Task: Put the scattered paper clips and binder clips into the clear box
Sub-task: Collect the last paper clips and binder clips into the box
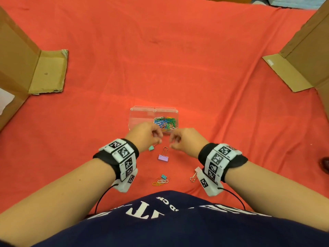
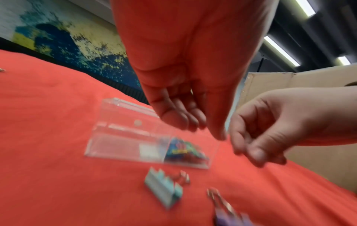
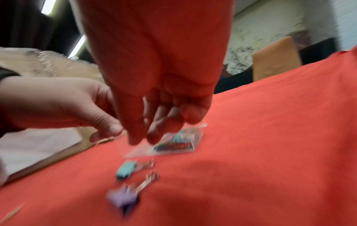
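The clear box stands open on the red cloth, with colourful paper clips in its right compartment. My left hand and right hand hover side by side just in front of it, fingers loosely curled and nothing visible in either. Below them lie a teal binder clip and a purple binder clip. Nearer my body are a small heap of paper clips with a tiny teal clip and a pale binder clip beside my right wrist. Both wrist views are blurred; the left hand's fingers hang empty.
The red cloth covers the whole work surface. Open cardboard boxes stand at the left and right edges. A dark object shows at the far right border.
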A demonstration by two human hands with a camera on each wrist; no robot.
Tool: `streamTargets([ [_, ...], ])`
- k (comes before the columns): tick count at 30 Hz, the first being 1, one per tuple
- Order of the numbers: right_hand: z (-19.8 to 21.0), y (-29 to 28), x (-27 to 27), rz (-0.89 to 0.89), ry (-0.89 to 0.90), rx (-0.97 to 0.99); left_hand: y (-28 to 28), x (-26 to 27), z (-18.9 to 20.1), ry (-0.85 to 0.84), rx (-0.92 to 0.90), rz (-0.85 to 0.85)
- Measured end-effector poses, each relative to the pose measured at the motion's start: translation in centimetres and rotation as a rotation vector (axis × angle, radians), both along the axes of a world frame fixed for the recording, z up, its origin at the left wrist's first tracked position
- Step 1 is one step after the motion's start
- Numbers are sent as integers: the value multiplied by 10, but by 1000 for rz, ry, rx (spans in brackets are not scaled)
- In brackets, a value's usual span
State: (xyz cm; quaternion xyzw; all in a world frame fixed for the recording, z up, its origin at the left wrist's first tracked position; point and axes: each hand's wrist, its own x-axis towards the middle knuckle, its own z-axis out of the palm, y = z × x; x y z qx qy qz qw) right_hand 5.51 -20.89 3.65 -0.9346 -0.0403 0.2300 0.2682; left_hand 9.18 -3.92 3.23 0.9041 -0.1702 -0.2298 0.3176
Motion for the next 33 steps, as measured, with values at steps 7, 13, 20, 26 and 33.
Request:
streamTargets([
  [7, -27, 3, -61, 310, 192, -119, 20, -60, -33, 136, 292, -332],
  [13, -43, 19, -74, 298, 108, -133, 13, -82, -47, 117, 257, -320],
  [20, -43, 18, -75, 301, 115, -101, 19, -86, -46, 145, 230, -298],
  [26, -36, 8, -68, 249, 109, -83, 53, -70, -36, 227, 177, -179],
  [33, -30, 6, -54, 179, 51, -52, 130, -37, -16, 185, 293, -51],
])
